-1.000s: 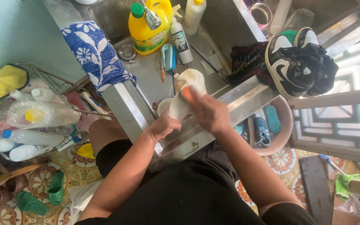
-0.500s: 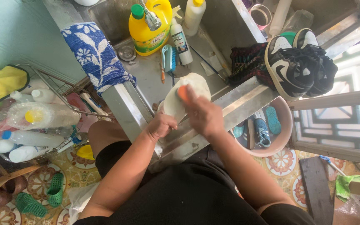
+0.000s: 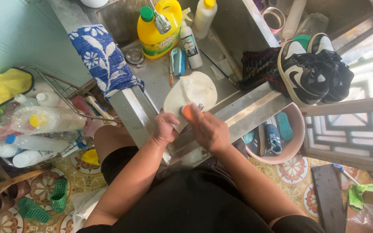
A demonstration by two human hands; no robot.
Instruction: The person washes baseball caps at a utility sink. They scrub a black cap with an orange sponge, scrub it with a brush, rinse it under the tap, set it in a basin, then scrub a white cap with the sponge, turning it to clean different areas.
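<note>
- I am seeing the left hand (image 3: 165, 127) gripping the near edge of a cream fabric cap (image 3: 191, 94), fingers curling tight onto the cloth, just left of frame centre.
- The right hand (image 3: 209, 129) is pressing a small orange brush (image 3: 187, 112) against the cap, fingers closing around it.
- The cap is lying in the stainless steel sink (image 3: 160, 84), hanging over its front rim at frame centre.
- A blue-bristled scrub brush (image 3: 178, 60) is sitting just above the cap.
- A yellow detergent jug with green lid (image 3: 154, 32) is standing at top centre.
- Black-and-white sneakers (image 3: 311, 71) are resting on the rim, upper right.
- A blue floral cloth (image 3: 104, 60) is draping over the sink's left wall.
</note>
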